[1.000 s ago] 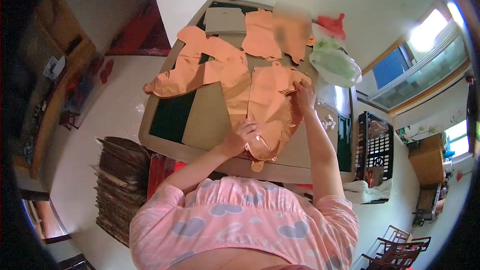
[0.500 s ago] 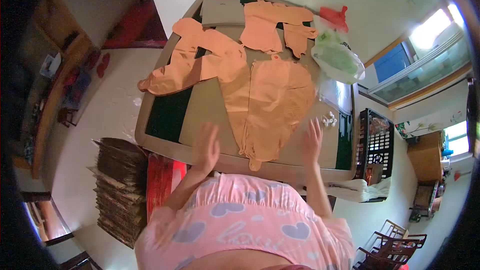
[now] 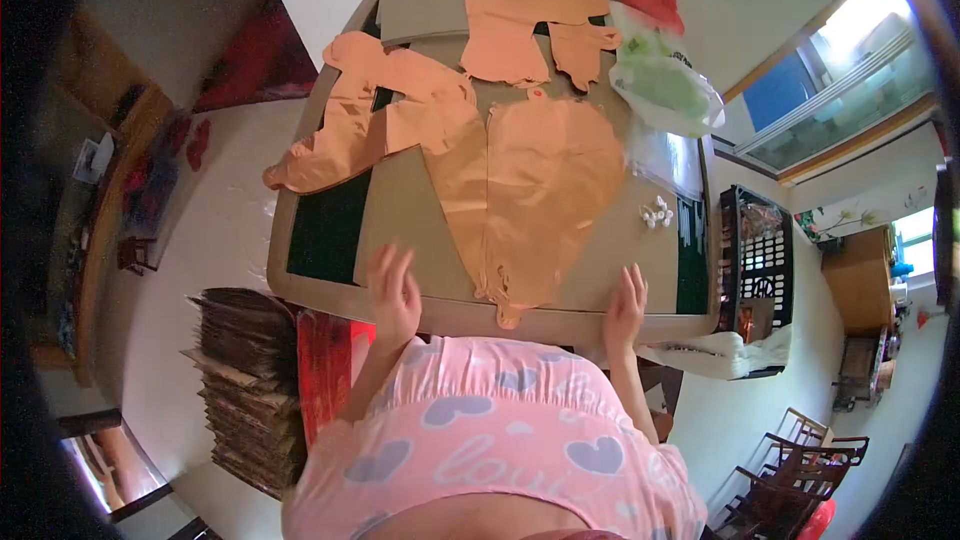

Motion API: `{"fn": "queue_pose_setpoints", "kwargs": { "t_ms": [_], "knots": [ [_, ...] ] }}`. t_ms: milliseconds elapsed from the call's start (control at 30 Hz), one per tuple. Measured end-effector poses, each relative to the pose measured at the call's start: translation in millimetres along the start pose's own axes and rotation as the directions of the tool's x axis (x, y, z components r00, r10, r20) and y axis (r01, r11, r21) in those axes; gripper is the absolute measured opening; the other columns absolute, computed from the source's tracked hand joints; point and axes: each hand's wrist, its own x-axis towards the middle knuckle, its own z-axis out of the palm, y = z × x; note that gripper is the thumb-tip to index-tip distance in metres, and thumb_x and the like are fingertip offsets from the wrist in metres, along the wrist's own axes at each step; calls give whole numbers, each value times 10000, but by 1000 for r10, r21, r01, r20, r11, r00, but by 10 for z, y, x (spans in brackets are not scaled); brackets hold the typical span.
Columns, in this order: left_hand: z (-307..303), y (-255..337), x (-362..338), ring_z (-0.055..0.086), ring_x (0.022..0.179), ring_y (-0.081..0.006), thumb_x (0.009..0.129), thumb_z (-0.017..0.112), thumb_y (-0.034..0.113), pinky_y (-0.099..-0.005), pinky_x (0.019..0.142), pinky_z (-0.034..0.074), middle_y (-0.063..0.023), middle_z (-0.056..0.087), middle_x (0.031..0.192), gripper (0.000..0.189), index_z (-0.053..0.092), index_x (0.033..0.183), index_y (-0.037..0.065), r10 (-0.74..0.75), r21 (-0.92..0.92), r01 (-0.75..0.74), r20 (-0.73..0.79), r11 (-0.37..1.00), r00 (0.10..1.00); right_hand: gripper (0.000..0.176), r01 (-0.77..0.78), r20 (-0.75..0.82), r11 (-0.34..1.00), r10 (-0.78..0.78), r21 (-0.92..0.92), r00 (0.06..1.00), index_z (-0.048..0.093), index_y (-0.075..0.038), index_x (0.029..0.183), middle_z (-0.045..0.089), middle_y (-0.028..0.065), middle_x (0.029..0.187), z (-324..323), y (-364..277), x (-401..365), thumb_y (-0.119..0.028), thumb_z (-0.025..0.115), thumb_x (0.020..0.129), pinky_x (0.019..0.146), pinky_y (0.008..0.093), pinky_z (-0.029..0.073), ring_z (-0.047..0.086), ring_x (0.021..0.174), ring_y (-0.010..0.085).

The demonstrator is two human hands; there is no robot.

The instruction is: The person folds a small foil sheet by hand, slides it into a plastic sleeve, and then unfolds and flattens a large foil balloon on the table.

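Observation:
Flat, uninflated rose-gold foil balloons lie on the table. The largest balloon (image 3: 550,190) lies in the middle, its narrow tabbed end pointing toward me. Another foil balloon (image 3: 350,130) with an angular outline spreads to the left, and a further foil balloon (image 3: 510,35) lies at the back. My left hand (image 3: 395,295) is at the near edge, left of the largest balloon and apart from it, fingers spread and holding nothing. On the right, my right hand (image 3: 626,310) is by the near edge too, fingers stretched out, with nothing held.
A grey flat box (image 3: 422,12) lies at the back left. Small white pieces (image 3: 656,212), a clear plastic sleeve (image 3: 668,160) and a white-green plastic bag (image 3: 665,95) are on the right. A black crate (image 3: 755,270) stands beside the table; stacked cardboard (image 3: 248,390) is at left.
My left hand has shifted slightly left and my right hand has come down toward the table edge. The camera view has shifted a little; the balloons lie as before.

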Motion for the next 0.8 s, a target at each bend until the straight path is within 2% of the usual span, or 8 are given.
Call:
{"fn": "queue_pose_setpoints", "kwargs": {
  "t_ms": [100,200,233,433,633,700,800],
  "knots": [
    [146,166,306,474,1221,-361,780,585,-40,-450,1017,402,-168,523,1275,321,612,1091,33,147,-83,-135,155,987,977,416,117,22,992,-119,49,993,539,-48,1274,485,183,1355,230,-134,417,-15,537,859,1108,497,264,423,1286,353],
    [428,169,411,470,1234,-327,754,608,-28,-436,1022,400,-143,541,1258,317,616,1067,20,250,-125,-228,206,966,946,365,202,39,975,-206,89,978,548,-48,1258,470,175,1380,429,-265,753,-90,537,896,1104,504,262,408,1308,337],
    [504,167,433,470,1235,-320,757,611,-15,-439,1025,397,-139,544,1255,314,618,1068,22,253,-104,-235,218,966,942,355,234,38,967,-239,101,970,550,-48,1255,464,170,1389,478,-304,862,-116,536,907,1103,507,261,404,1314,332],
    [720,155,338,477,1230,-291,798,603,58,-448,1055,364,-119,558,1245,321,612,1118,51,226,24,-246,312,969,923,340,145,138,987,-135,-63,981,575,-72,1249,486,111,1389,807,-179,1030,-190,506,939,1113,507,230,388,1331,316],
    [873,68,265,459,1245,-287,823,595,83,-454,1073,341,-118,542,1269,355,585,1177,70,215,-21,-217,262,976,941,338,110,124,992,-102,-57,987,586,-96,1245,474,123,1396,856,-112,1021,-181,510,928,1113,500,240,375,1340,319],
    [855,77,250,445,1255,-303,819,602,77,-466,1072,338,-128,524,1288,359,583,1178,68,220,0,-229,283,973,934,352,104,67,994,-105,23,992,583,-98,1251,445,138,1415,818,-133,998,-144,518,909,1115,501,238,369,1343,326],
    [894,98,180,423,1269,-330,807,620,73,-489,1074,329,-146,496,1312,343,600,1148,58,117,-110,-94,227,990,967,390,100,55,991,-105,94,993,575,-107,1267,410,157,1436,625,-198,831,-93,528,880,1120,500,231,359,1348,337]
  ]
}}
